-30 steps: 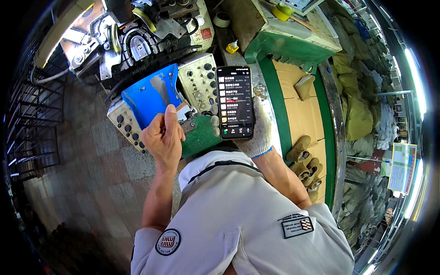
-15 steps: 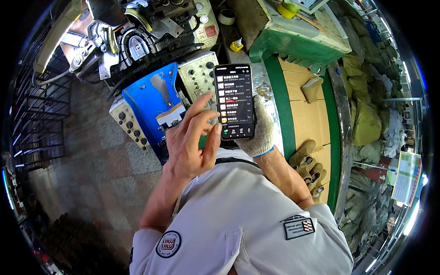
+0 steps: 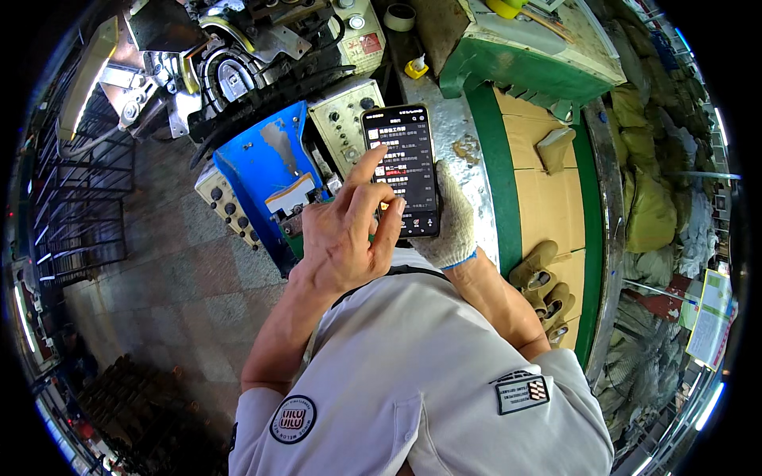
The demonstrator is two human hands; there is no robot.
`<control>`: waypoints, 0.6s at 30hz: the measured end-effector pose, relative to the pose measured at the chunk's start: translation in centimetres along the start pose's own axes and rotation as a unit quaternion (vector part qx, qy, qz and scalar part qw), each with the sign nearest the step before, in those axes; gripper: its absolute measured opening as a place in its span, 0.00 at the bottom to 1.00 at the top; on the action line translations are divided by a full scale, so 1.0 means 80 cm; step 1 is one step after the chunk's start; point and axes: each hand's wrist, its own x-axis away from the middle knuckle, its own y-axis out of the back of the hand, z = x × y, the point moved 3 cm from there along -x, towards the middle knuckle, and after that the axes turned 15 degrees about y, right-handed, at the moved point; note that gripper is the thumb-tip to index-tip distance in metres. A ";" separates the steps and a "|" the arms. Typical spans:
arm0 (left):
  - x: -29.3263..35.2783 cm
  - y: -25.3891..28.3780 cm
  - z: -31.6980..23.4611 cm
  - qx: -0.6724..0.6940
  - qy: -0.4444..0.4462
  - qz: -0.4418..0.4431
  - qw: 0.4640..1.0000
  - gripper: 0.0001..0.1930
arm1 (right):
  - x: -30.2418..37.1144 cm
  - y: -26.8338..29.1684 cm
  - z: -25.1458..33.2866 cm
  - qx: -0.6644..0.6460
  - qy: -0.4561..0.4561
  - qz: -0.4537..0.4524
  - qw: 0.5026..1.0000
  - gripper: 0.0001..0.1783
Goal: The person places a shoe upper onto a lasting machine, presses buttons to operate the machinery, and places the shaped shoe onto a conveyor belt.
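The left fingers point(image 3: 365, 169) hide part of the phone point(image 3: 417, 178), which partly hides the gloved right fingers point(image 3: 445, 181).

Brings the left hand point(image 3: 341, 238) rightward from beside the phone point(image 3: 417, 178) to mid-frame, extending the index finger point(image 3: 367, 166) over its upper left part.

Lettering marks the phone point(image 3: 416, 170) (white on black) and shirt patches point(image 3: 292, 419).

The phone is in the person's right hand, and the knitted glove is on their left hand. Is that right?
Not quite: the knitted glove is on the right hand, not the left hand, which is bare. The head view shows it. The phone is in the right hand, just as you said.
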 end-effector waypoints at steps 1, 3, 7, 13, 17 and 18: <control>-0.001 -0.001 0.000 -0.002 0.004 0.000 1.000 0.06 | -0.001 -0.001 0.001 -0.004 0.000 0.003 1.000 0.32; -0.001 -0.004 0.000 -0.004 0.013 0.000 1.000 0.06 | -0.002 -0.001 0.003 0.006 -0.001 0.014 1.000 0.32; -0.005 -0.008 -0.001 -0.022 0.007 0.000 1.000 0.06 | -0.005 0.008 0.004 0.001 -0.009 0.009 1.000 0.32; -0.007 -0.006 -0.002 -0.010 0.000 -0.009 1.000 0.06 | -0.009 0.009 0.005 -0.007 -0.005 0.010 1.000 0.32; -0.006 -0.001 0.003 0.018 0.005 -0.042 0.999 0.05 | -0.011 0.011 0.007 -0.022 -0.017 0.017 0.999 0.34; -0.006 0.001 0.005 0.016 0.011 -0.042 0.999 0.05 | -0.011 0.007 0.008 -0.025 -0.019 0.019 0.999 0.35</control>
